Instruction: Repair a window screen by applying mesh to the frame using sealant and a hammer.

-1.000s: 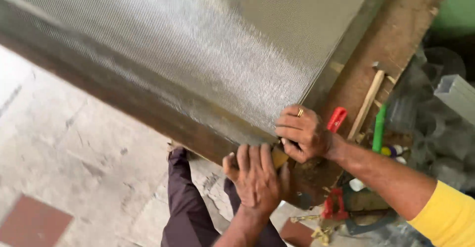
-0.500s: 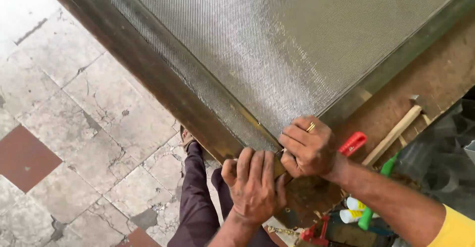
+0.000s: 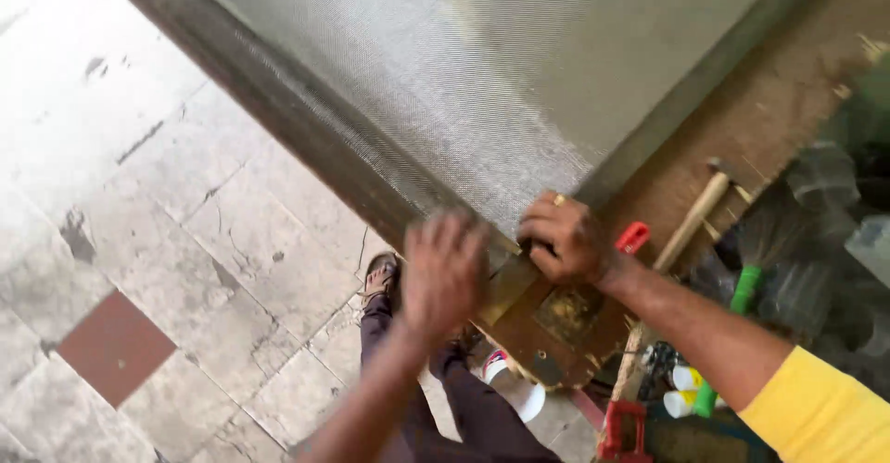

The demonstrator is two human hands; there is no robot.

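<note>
Grey wire-mesh screen in dark metal frame [image 3: 482, 83] lies on brown wooden table [image 3: 769, 120], near corner overhanging tiled floor [image 3: 139, 203]. Left hand [image 3: 445, 273], blurred, fingers spread, presses that corner; right hand [image 3: 564, 238] clenched, contents hidden. Likely seating mesh edge; next calls for steady pressure along frame.

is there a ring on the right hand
Yes, a gold ring shows on a finger of the right hand at the corner of the mesh frame.
</note>
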